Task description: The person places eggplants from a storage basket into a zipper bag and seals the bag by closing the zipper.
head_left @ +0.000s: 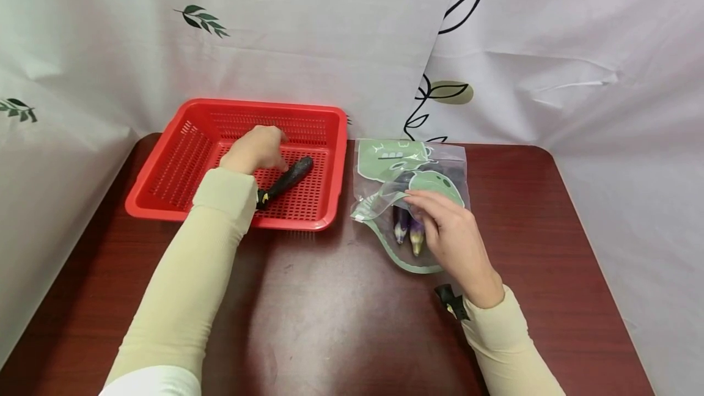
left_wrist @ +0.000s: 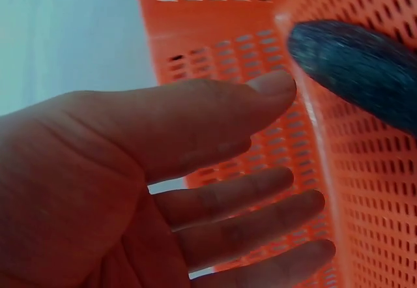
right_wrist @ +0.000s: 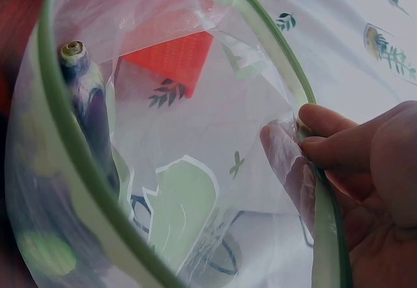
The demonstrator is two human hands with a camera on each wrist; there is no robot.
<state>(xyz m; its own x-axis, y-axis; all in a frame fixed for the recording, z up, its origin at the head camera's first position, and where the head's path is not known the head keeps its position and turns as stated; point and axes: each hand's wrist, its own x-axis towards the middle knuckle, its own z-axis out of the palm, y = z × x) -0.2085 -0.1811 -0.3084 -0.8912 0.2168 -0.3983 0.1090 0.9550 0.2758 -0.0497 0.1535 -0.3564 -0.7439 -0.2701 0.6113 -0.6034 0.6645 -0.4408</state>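
My left hand point(head_left: 257, 150) reaches into the red basket point(head_left: 192, 212), its fingers extended and holding nothing in the left wrist view. Just beyond the thumb lies a long, dark speckled vegetable, like a zucchini point(head_left: 297, 175), on the basket floor. With thumb and fingers my right hand point(head_left: 453, 237) pinches the green-edged rim of a clear zip bag point(head_left: 365, 191), printed with green shapes. The bag's mouth gapes in the right wrist view. Inside it lie long purple vegetables point(right_wrist: 91, 105) with pale ends; two tips point toward me in the head view.
Basket and bag sit side by side toward the back of a dark red-brown table point(head_left: 308, 310). Behind and beside the table hang white curtains point(head_left: 302, 35) with leaf prints. A black wrist strap point(head_left: 452, 302) shows at the right sleeve.
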